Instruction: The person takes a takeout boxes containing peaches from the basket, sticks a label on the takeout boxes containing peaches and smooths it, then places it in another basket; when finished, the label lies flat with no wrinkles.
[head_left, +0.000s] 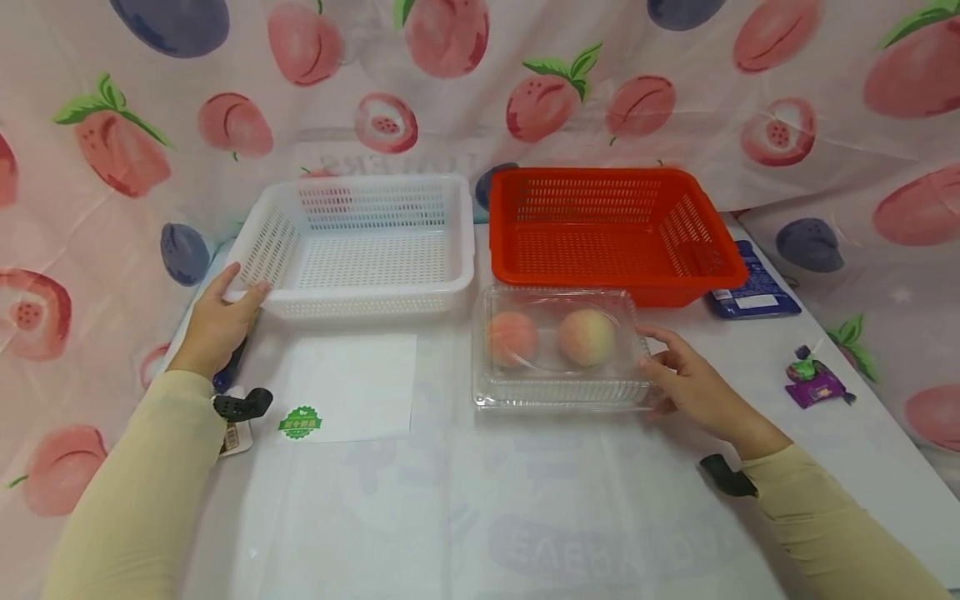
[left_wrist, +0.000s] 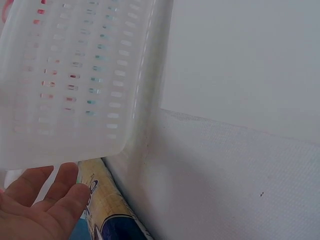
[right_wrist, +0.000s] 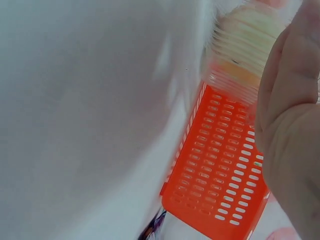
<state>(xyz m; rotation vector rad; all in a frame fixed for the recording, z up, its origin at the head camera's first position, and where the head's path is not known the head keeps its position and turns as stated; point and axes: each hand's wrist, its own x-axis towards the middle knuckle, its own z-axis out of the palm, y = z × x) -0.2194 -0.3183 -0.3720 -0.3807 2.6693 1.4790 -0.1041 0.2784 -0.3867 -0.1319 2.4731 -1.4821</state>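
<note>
My left hand (head_left: 221,325) holds the near-left corner of a white slotted plastic basket (head_left: 367,300). In the left wrist view its fingertips (left_wrist: 65,175) are right at the basket's rim. My right hand (head_left: 693,387) grips the right edge of a clear plastic clamshell box (head_left: 555,392). Two peaches (head_left: 587,337) show through its lid, side by side. Behind the box stands a red slotted basket (head_left: 600,279), which the box partly overlaps in the head view. Both baskets look bare inside. The right wrist view shows the clamshell's ribbed side close to my fingers (right_wrist: 295,65).
A white sheet (head_left: 356,387) with a green round label (head_left: 300,422) lies before the white basket. Packets, one tan and blue (left_wrist: 112,210), lie by my left arm. At right are a blue package (head_left: 753,287) and purple-wrapped sweets (head_left: 817,383). A fruit-print cloth (head_left: 450,108) hangs behind.
</note>
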